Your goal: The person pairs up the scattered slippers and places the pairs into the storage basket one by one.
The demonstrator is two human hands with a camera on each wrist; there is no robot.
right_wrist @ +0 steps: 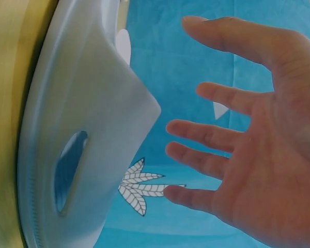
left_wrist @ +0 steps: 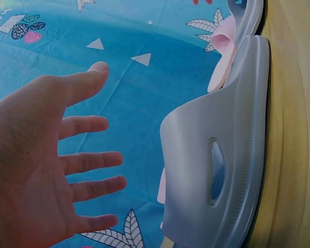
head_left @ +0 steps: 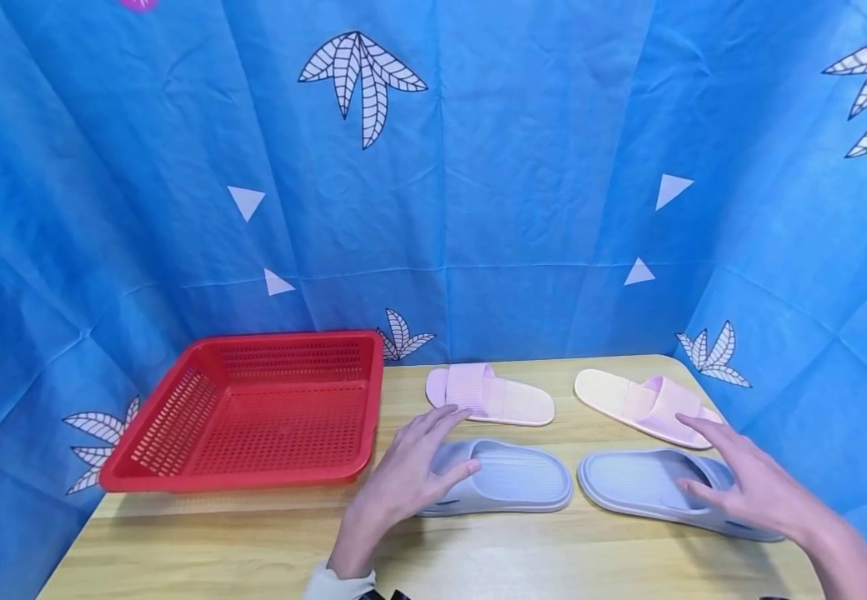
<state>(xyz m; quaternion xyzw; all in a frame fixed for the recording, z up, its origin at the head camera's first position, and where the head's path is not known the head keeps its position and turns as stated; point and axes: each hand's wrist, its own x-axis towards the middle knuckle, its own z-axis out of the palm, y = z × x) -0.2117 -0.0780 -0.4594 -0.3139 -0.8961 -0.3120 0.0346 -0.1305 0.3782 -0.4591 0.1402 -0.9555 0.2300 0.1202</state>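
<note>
Two grey-blue slippers lie on the wooden table, heels toward each other. My left hand (head_left: 413, 467) hovers over the toe end of the left grey slipper (head_left: 519, 477), its fingers spread and apart from it in the left wrist view. Above the right grey slipper (head_left: 632, 479) is my right hand (head_left: 752, 479), also with spread fingers and holding nothing. The right wrist view shows a gap between this hand and the slipper's strap (right_wrist: 93, 113). Behind them lie a left pink slipper (head_left: 512, 400) and a right pink slipper (head_left: 621, 394), partly hidden by my fingertips.
A red plastic basket (head_left: 376, 408) with slotted sides stands at the left of the wooden table (head_left: 253, 550). Blue patterned cloth (head_left: 516, 183) hangs behind the table and along both sides.
</note>
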